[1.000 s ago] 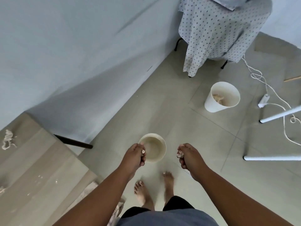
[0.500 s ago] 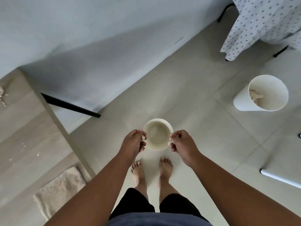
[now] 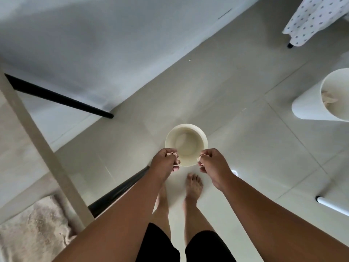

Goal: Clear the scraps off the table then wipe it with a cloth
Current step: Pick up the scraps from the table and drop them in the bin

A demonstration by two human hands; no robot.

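Left hand (image 3: 164, 162) and right hand (image 3: 213, 163), fingers curled tight around pale scraps (image 3: 171, 154), held at near rim of cream bin (image 3: 186, 144) on floor.

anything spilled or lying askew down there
One thing: the larger white bin at right lies tipped on its side on the floor, some scraps inside it. The small cream bucket stands upright, and the left hand and right hand hold scraps over its rim.
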